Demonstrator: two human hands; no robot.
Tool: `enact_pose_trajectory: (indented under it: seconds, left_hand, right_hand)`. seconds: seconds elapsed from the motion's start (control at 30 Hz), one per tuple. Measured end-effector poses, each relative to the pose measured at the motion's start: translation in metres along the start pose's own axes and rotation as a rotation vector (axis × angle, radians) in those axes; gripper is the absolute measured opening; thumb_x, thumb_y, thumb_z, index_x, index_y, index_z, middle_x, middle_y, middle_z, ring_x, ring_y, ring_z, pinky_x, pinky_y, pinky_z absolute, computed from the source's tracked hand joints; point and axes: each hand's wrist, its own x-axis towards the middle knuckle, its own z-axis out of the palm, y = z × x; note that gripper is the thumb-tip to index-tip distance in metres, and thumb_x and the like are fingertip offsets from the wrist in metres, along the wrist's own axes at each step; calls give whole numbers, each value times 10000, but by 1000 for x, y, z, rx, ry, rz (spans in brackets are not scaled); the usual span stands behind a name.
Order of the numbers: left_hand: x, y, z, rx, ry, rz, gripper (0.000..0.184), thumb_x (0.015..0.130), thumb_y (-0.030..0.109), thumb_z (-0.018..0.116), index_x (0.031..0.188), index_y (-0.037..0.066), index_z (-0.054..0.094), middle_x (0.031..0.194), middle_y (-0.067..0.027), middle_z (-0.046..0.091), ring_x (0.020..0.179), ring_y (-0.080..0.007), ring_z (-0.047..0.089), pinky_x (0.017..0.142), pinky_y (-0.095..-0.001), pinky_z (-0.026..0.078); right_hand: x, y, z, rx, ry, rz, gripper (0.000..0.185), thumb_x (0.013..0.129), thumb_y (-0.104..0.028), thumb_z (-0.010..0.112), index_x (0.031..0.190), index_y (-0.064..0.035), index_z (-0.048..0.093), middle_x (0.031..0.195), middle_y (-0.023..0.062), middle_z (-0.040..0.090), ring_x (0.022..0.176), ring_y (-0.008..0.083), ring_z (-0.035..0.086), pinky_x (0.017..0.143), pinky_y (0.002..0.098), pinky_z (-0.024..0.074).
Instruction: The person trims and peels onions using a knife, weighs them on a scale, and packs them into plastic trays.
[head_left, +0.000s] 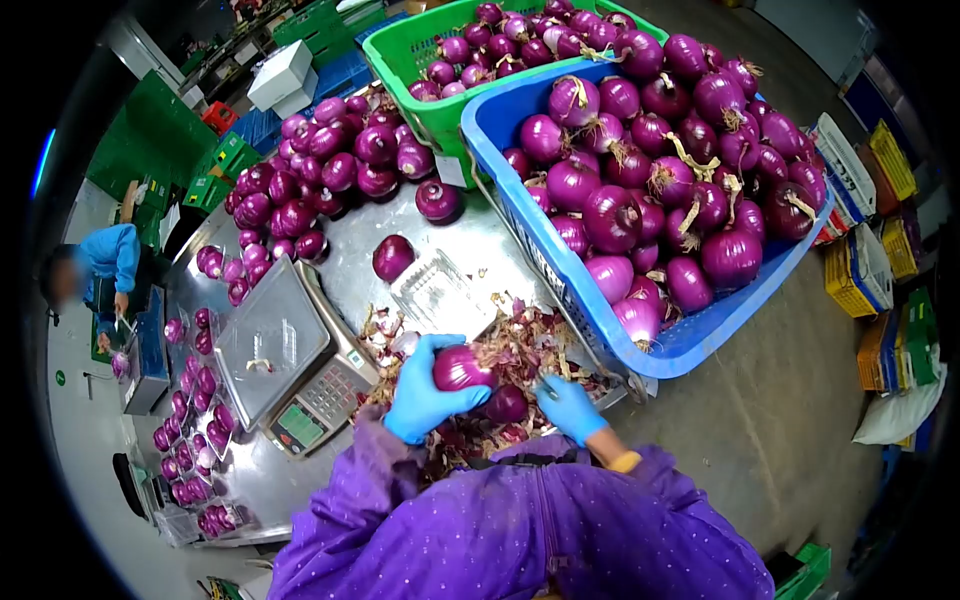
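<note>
On the shiny metal table (350,270), a grey digital scale (335,395) is set left of centre, beside scattered papery onion skins (530,345). At upper right, a blue plastic crate (530,235) is heaped with purple onions (660,180). At centre, one round purple onion (460,368) is gripped by the blue-gloved left hand (420,395); the blue-gloved right hand (572,410) is held apart, its grip indistinct.

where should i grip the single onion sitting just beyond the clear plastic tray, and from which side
I'd grip the onion around its widest part, coming from above: it is round, has no handle, and its top is uncovered. A low approach from the near side looks more awkward, since the clear plastic tray lies close there.
</note>
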Motion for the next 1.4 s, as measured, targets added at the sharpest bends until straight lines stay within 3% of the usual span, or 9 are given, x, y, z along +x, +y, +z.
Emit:
enact_pose_trajectory:
  seconds: [0.1, 0.37, 0.8, 1.03, 1.07, 1.2, 1.3, 1.33, 1.4]
  left_hand:
    - [-4, 22, -14, 42, 62, 10, 784, 593, 230, 893, 1195, 12, 441, 1091, -109, 541, 969, -182, 585, 877, -310, 510]
    - [6, 19, 4, 26, 24, 45, 847, 551, 261, 923, 1198, 4, 441, 1103, -94, 529, 980, -163, 556, 884, -305, 491]
    - [1, 18, 11, 151, -20, 88, 801, 561, 292, 916, 1152, 13, 452, 1068, -99, 563, 966, -169, 568, 868, -311, 491]
    - [-22, 1, 21, -29, 29, -22, 763, 593, 304, 893, 1155, 19, 461, 1060, -122, 576, 962, -190, 598, 867, -320, 509]
    - [-21, 1, 11, -5, 56, 38, 757, 607, 285, 883, 1164, 14, 449, 1068, -126, 572, 967, -205, 606, 871, -329, 516]
    - [-13, 5, -3, 48, 108, 95, 843, 589, 253, 881, 1262, 34, 423, 1157, -111, 540, 1037, -214, 575, 897, -336, 508]
    - [-12, 8, 6, -128, 111, 181, 843, 605, 218, 865, 1281, 31, 397, 1214, -125, 485, 1123, -214, 517, 966, -342, 459]
    - [-11, 6, 5, -129, 95, 214, 886, 613, 192, 855, 1332, 37, 361, 1250, -126, 467, 1166, -225, 493, 985, -355, 449]
    - [-10, -3, 11, -322, 101, 205, 882, 623, 175, 845, 1343, 38, 354, 1276, -132, 458, 1177, -233, 491, 993, -361, 445]
  right_hand:
    - [-16, 17, -3, -18, 3, 6, 173, 873, -177, 582, 919, -10, 591, 760, 210, 615, 630, 291, 608, 614, 361, 472]
    - [4, -99, -24, -209, 37, -479, 175, 813, -196, 579, 930, -77, 529, 721, 186, 617, 694, 393, 620, 601, 498, 479]
    - [8, -76, -11, -209, 42, -414, 204, 805, -211, 589, 929, -59, 534, 780, 197, 633, 728, 413, 620, 636, 506, 488]
    - [-9, 3, 0, -22, 35, -43, 187, 861, -212, 557, 960, -55, 581, 749, 204, 622, 706, 424, 610, 609, 485, 472]
    - [-15, 9, -4, -97, 16, 17, 155, 877, -168, 584, 929, -22, 591, 777, 197, 639, 678, 325, 635, 624, 374, 492]
    - [-10, -17, -4, -6, 42, -148, 165, 895, -128, 566, 1002, -10, 608, 836, 133, 688, 713, 210, 657, 674, 322, 513]
    - [1, -36, -2, 231, 94, -328, 209, 901, -210, 561, 970, -19, 609, 827, 131, 683, 635, 236, 659, 589, 340, 506]
    - [-4, -70, -23, 395, -180, 31, 313, 924, -276, 572, 1092, -15, 609, 748, 46, 652, 553, 118, 595, 516, 259, 476]
    - [-3, -88, -28, 711, -329, 35, 411, 925, -316, 582, 1206, -17, 554, 719, 24, 618, 509, 90, 544, 469, 228, 436]
